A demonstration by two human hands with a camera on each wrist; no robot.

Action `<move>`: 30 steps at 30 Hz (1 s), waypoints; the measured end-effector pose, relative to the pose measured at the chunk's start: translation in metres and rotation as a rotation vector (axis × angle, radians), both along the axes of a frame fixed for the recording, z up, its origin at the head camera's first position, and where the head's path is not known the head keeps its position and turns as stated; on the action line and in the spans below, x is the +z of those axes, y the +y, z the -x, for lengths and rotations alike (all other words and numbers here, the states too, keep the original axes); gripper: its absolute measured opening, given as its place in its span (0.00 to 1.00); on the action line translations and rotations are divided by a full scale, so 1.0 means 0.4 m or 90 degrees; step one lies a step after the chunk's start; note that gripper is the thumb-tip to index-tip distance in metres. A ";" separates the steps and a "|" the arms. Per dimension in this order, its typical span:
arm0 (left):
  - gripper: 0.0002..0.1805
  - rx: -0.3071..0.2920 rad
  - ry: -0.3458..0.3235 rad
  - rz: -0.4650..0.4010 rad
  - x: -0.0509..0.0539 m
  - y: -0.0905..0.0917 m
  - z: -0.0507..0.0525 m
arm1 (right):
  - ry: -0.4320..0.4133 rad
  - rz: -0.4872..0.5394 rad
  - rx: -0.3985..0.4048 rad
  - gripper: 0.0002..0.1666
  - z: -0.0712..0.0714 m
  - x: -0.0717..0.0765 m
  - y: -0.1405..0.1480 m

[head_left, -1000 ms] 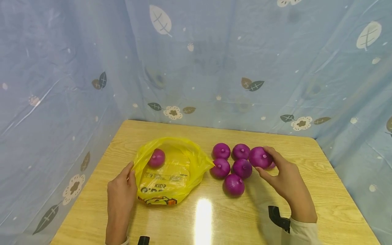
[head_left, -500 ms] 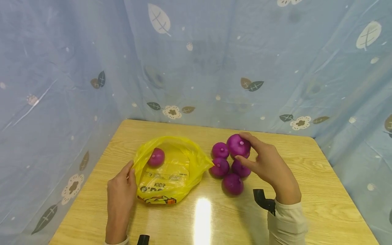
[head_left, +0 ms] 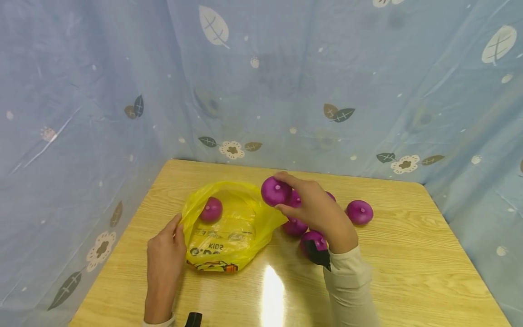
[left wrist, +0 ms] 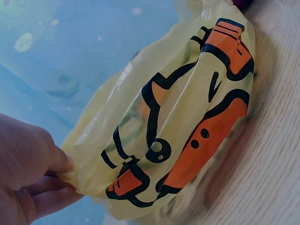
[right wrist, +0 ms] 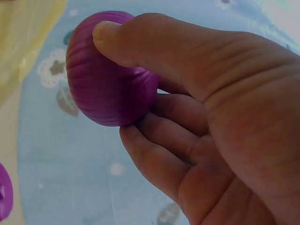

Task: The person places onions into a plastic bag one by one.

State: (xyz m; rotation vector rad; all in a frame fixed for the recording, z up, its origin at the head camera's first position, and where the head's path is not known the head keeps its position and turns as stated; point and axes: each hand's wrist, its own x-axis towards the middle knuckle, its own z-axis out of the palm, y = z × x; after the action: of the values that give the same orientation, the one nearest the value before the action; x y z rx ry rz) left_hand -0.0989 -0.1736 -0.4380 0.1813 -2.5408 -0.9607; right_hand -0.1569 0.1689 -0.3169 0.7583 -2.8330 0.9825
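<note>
My left hand (head_left: 166, 254) pinches the left rim of a yellow plastic bag (head_left: 263, 236), which lies with its mouth open on the table. Inside it sits one purple onion (head_left: 211, 210). In the left wrist view the bag (left wrist: 140, 126) shows an orange and black print. Between thumb and fingers my right hand (head_left: 320, 211) grips another purple onion (head_left: 273, 190), raised by the bag's right rim. The right wrist view shows this onion (right wrist: 105, 79) close up, with its ribbed skin. Beneath the right hand lie several more onions, partly covered by it.
A lone onion (head_left: 359, 212) rests on the table to the right of the right hand. One onion (head_left: 313, 240) of the group lies nearest the front, partly behind the black wrist mount. A blue patterned curtain (head_left: 286, 91) encloses the wooden table (head_left: 408, 254) at the back and sides.
My right hand has carried its onion leftward from the right side of the group to the bag's right rim. The left hand keeps its hold on the bag.
</note>
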 end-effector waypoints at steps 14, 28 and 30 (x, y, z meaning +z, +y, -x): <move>0.20 -0.009 0.007 0.005 0.001 0.004 0.002 | -0.047 -0.082 0.059 0.39 0.055 -0.044 -0.112; 0.20 -0.006 0.009 0.006 -0.001 0.010 0.005 | -0.063 -0.078 0.057 0.39 0.104 -0.152 -0.220; 0.20 -0.008 0.008 0.006 -0.002 0.010 0.006 | -0.074 -0.085 0.044 0.39 0.110 -0.163 -0.232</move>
State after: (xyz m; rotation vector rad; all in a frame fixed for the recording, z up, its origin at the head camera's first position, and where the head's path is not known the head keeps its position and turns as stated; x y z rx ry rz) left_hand -0.1013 -0.1696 -0.4387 0.1556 -2.5370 -0.9514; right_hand -0.2010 0.0762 -0.3820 0.8427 -3.0171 0.8792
